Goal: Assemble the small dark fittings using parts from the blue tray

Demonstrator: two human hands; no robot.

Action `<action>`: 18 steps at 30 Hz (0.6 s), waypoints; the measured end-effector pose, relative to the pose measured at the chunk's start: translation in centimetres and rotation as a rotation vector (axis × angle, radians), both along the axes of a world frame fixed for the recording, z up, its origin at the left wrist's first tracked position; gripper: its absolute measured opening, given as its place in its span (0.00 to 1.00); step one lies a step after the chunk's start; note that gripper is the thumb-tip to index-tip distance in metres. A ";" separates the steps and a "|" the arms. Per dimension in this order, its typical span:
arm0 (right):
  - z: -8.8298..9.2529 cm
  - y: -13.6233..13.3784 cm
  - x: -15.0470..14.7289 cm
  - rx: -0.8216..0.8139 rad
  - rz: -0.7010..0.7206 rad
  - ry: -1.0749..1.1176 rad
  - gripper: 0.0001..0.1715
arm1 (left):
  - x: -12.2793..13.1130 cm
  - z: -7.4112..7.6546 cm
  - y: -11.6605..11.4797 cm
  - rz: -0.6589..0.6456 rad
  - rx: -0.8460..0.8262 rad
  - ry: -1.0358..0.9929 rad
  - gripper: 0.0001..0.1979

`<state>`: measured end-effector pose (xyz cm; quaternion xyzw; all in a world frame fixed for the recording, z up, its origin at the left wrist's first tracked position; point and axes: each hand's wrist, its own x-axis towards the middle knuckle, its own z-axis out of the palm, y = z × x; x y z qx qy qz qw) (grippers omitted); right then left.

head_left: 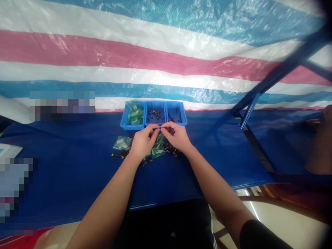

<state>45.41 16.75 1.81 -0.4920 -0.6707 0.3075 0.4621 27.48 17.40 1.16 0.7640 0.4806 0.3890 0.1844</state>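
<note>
My left hand (143,141) and my right hand (175,136) meet fingertip to fingertip above a blue table (77,166), both pinched on a tiny dark part (159,128) too small to name. Under and around the hands lies a loose heap of small green pieces and dark brown parts (158,149). Just behind the hands stand three blue bins side by side: the left bin (132,116) holds green pieces, the middle bin (155,114) small dark parts, the right bin (176,113) a few dark parts.
A striped red, white and blue tarpaulin (155,62) hangs behind the table. A blue metal frame brace (261,90) slants down at the right. Another person's arm (321,145) shows at the far right edge. A white object (7,150) lies at the left.
</note>
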 end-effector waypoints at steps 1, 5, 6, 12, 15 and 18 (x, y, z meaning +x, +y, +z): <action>-0.1 0.0 0.0 0.002 0.004 -0.004 0.12 | 0.0 0.0 0.0 0.005 -0.001 0.005 0.14; -0.3 0.1 0.1 0.026 0.001 -0.058 0.12 | 0.0 0.2 0.0 0.007 -0.029 0.023 0.15; -0.3 0.1 0.1 0.033 0.000 -0.069 0.13 | -0.1 0.2 0.0 0.001 -0.038 0.026 0.15; -0.3 0.2 0.2 0.045 -0.001 -0.093 0.13 | -0.1 0.1 -0.1 -0.002 -0.045 0.041 0.15; 0.0 0.1 0.2 0.042 0.001 -0.112 0.13 | -0.1 0.2 -0.1 0.008 -0.053 0.032 0.15; 0.1 0.1 0.2 0.052 0.000 -0.123 0.12 | 0.0 0.3 -0.2 0.016 -0.044 0.011 0.15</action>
